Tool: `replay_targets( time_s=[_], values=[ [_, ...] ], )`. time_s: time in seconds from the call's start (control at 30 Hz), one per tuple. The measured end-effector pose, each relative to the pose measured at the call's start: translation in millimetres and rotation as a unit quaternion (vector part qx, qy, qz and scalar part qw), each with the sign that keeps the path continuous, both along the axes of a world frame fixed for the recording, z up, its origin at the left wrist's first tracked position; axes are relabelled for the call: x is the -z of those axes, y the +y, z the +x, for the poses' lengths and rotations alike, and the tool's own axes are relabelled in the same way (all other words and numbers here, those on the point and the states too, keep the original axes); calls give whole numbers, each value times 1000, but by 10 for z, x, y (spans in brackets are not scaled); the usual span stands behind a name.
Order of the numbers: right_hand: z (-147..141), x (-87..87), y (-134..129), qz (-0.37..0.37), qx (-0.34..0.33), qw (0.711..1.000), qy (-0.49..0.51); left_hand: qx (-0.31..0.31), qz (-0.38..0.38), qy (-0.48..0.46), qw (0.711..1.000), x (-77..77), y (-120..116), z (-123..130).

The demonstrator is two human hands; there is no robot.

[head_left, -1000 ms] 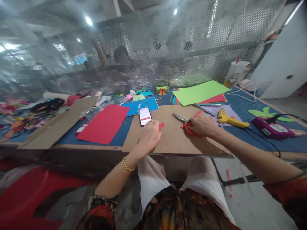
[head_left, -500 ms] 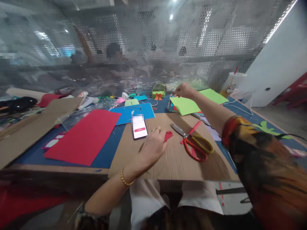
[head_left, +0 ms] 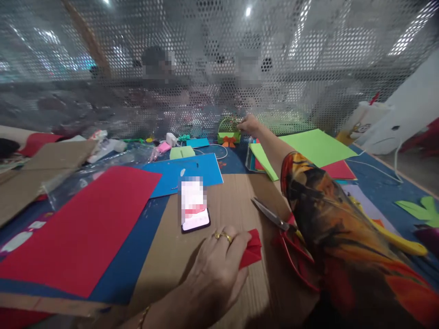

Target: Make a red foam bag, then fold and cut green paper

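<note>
My left hand (head_left: 221,269), with a ring on one finger, is closed on a folded piece of red paper (head_left: 253,249) above the cardboard sheet. My right hand (head_left: 250,124) stretches to the back of the table, its fingers pinched together at the right side of a small green basket (head_left: 224,136). An orange bow (head_left: 229,141) decorates the basket's front. Scissors (head_left: 270,213) with red and yellow handles lie right of my left hand, partly covered by my right sleeve. Beyond my left hand lies a phone (head_left: 195,224) with its screen lit.
Cardboard (head_left: 161,256) covers the middle of the blue table. Red paper (head_left: 89,224) and blue sheets (head_left: 202,169) lie left, green paper (head_left: 312,144) right. A drink cup (head_left: 365,121) stands at the back right. A perforated metal screen (head_left: 206,59) rises behind.
My right hand has moved left to the basket, bringing its sleeve over the scissors. The view has come closer to the table. My left hand still holds the red paper.
</note>
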State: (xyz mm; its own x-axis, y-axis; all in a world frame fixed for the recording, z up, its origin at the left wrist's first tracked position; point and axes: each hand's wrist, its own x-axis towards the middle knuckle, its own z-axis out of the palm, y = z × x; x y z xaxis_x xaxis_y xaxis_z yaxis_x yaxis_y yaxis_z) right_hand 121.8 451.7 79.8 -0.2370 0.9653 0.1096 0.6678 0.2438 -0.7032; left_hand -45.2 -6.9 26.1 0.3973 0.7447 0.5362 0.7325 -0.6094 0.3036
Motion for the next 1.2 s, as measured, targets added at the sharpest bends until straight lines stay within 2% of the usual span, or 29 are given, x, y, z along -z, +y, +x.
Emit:
replay_targets(
  time_s=[0.13,0.33,0.43,0.63,0.8,1.0,1.2],
  values=[
    [-43,-44,-193,-11,2,998,70,6,-12,-11,1000,-21,34,-37],
    [-98,-332,-612,-25,-47,988,144,33,-13,6,999,-64,116,-78],
    [-81,-455,-817,-32,-75,980,180,40,12,2,999,-52,135,-58],
    [-51,-578,-1140,-61,-117,957,259,48,17,7,999,-26,159,-55],
    [-27,-580,-1213,-68,-119,949,283,45,0,14,999,-24,174,-67],
    [-19,-531,-1075,-47,-79,949,302,34,28,25,999,-6,186,-40],
    [21,-234,-967,-30,-9,964,262,30,82,31,996,-11,189,-16]
  ],
)
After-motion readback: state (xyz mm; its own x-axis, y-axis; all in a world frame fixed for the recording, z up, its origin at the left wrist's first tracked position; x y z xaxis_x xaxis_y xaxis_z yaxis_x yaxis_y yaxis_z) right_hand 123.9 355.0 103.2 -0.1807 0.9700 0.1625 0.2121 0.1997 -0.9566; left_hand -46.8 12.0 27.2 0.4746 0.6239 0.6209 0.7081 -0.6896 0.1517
